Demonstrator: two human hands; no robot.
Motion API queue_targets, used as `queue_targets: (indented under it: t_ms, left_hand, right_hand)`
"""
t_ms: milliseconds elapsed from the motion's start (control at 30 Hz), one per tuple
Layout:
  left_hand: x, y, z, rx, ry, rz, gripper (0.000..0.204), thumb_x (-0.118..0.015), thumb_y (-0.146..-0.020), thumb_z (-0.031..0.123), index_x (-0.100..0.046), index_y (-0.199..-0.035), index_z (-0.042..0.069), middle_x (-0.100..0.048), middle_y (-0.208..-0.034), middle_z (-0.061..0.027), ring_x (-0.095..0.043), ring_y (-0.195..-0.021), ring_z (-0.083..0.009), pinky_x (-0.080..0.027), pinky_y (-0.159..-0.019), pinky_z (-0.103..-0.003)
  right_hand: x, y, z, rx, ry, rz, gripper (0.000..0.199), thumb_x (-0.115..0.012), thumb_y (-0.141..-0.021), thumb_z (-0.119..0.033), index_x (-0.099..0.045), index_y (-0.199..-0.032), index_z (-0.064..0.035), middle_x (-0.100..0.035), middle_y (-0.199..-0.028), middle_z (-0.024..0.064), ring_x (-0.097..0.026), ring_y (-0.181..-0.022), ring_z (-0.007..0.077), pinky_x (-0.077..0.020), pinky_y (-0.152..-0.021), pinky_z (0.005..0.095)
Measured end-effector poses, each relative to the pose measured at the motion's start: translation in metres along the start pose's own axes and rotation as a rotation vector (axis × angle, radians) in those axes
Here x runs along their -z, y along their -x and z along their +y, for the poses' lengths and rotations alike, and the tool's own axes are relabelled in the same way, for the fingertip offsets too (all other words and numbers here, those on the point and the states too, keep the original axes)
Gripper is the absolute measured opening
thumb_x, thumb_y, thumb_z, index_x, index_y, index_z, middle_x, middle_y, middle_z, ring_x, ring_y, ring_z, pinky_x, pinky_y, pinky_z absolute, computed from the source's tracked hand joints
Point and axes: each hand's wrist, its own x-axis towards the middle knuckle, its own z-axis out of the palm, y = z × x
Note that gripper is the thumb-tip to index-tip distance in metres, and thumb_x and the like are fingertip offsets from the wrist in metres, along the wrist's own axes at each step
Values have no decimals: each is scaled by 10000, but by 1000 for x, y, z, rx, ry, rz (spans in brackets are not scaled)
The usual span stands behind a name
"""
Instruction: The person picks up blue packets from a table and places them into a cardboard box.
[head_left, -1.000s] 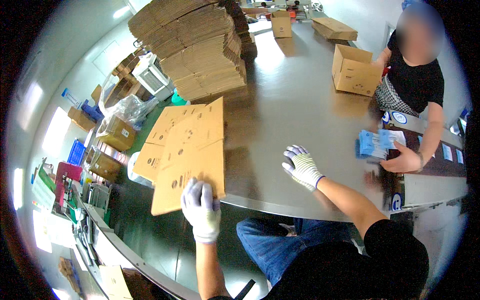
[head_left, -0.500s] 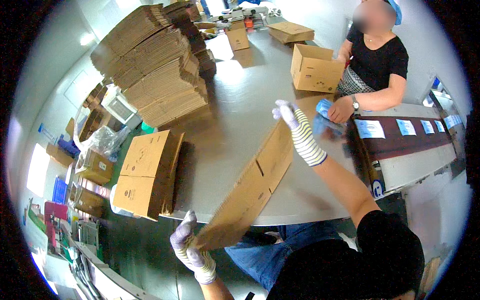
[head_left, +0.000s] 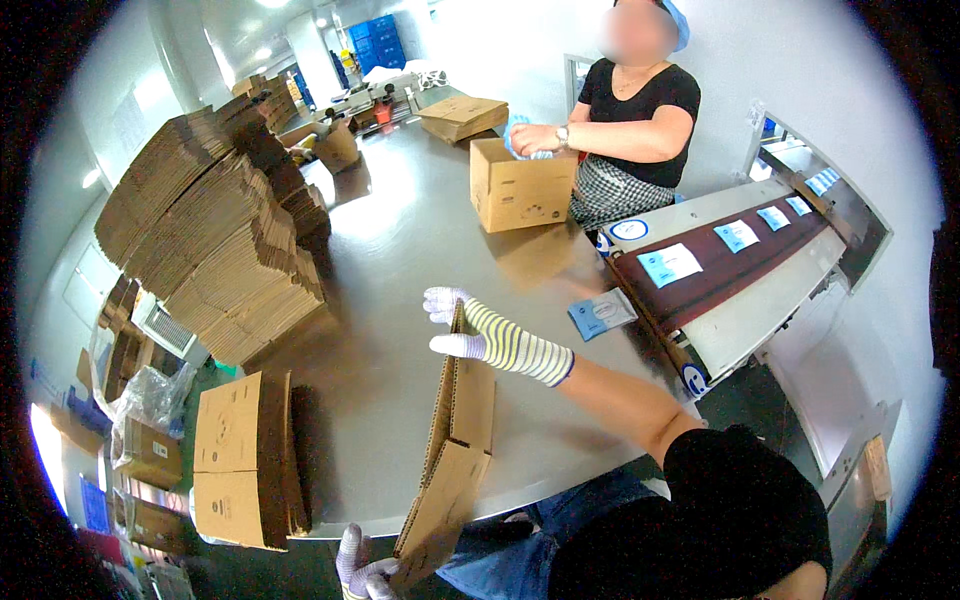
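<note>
A partly unfolded cardboard carton [head_left: 447,480] stands at a slant over the near table edge, creased in the middle. My right hand [head_left: 470,332], in a striped knit glove, has the carton's far corner between its fingers and thumb. At the near end is my left hand [head_left: 362,572], gloved too and partly cut off by the lower edge. Its fingers are stretched up and apart, with the thumb beside the carton's end; firm contact cannot be made out. To the left, folded cartons [head_left: 228,460] lean together at the table's edge.
Tall stacks of flattened cartons [head_left: 215,235] fill the table's left side. Across the table, a co-worker [head_left: 640,110] holds a blue packet over an open box [head_left: 520,190]. A conveyor [head_left: 720,265] carries blue-and-white packets at the right; another packet [head_left: 602,314] lies near it.
The carton has gone from nearly flat to bent open at its crease, and stands more upright. My view has shifted right. The co-worker's hand has moved from the table to the open box.
</note>
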Motion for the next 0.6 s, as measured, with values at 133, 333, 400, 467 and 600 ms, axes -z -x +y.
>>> queue_targets:
  t_ms: [133, 333, 400, 467, 600]
  left_hand:
    - [4, -2, 3, 50, -6, 3, 431, -568, -920, 359, -647, -802, -47, -589, -1209, -220, -591, -1016, -276, -441, -926, -382]
    - [1, -4, 9, 62, -110, 33, 436, -521, -951, 348, -643, -862, -61, -616, -1166, -191, -586, -1021, -263, -436, -931, -371]
    - [-3, -8, 11, 74, -136, 75, 438, -477, -970, 339, -629, -993, -71, -621, -1158, -177, -576, -1047, -274, -417, -963, -389]
    - [-2, -14, 14, -46, -258, 8, 496, -420, -980, 389, -592, -1128, -53, -571, -1237, -197, -547, -1111, -305, -384, -998, -408]
    - [-4, -17, 25, -78, -294, -166, 582, -364, -973, 470, -539, -1251, -11, -464, -1361, -215, -441, -1252, -356, -312, -1057, -459]
  right_hand:
    - [1, 0, -4, -24, -32, -59, 832, -742, -789, -280, -257, -1384, 39, -358, -1413, 231, -349, -1329, 309, -266, -1108, 387]
    - [10, 1, -8, -57, -5, -119, 769, -698, -807, -209, -262, -1407, -6, -427, -1358, 160, -400, -1288, 250, -321, -1074, 363]
    - [13, 3, -13, -64, 30, -132, 753, -689, -818, -216, -267, -1405, -9, -434, -1352, 155, -410, -1276, 240, -323, -1071, 360]
    - [8, 8, -29, -68, 66, -233, 716, -666, -842, -242, -281, -1400, -13, -435, -1352, 148, -408, -1267, 223, -313, -1074, 350]
    - [-5, 8, -43, 71, 249, -393, 821, -662, -841, -320, -192, -1444, -21, -436, -1350, 158, -372, -1290, 246, -286, -1087, 358]
